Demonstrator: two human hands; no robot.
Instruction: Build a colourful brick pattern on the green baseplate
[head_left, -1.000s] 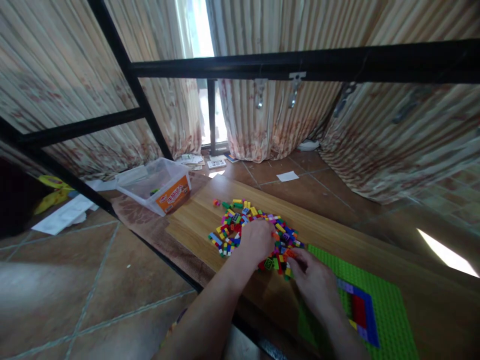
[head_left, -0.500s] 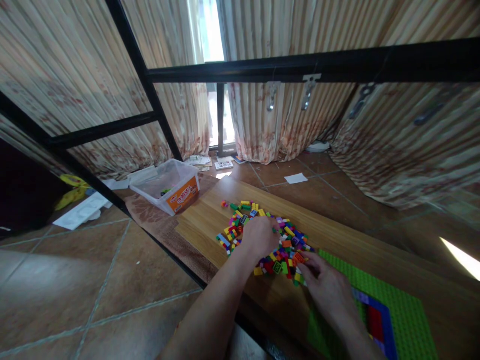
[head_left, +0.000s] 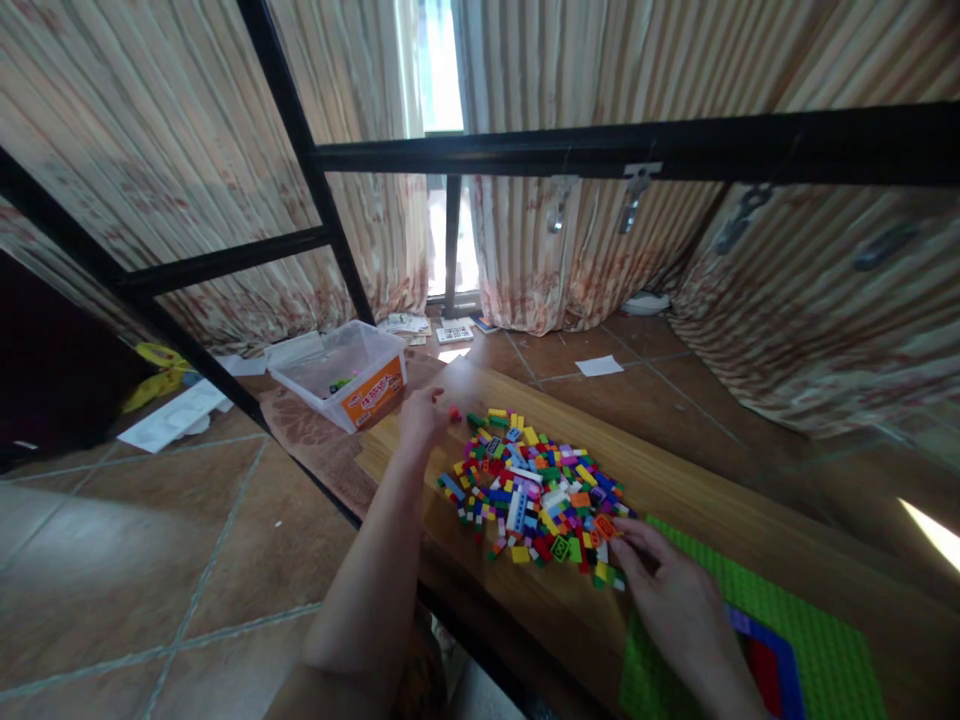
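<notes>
1. Holds left hand (head_left: 422, 414) near box (head_left: 373, 392), cannot tell fingers' state
2. Has right hand (head_left: 669, 585) at an orange brick (head_left: 604, 526), fingers curved, cannot tell if pinching
3. Has bricks (head_left: 517, 508) heaped on table (head_left: 536, 400), between box and plate (head_left: 825, 650)

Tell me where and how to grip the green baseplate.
Grip the green baseplate by its right edge, probably best coming from the right: it lies flat, the studded border there is uncovered, and the right hand hides some of its left part.
</notes>
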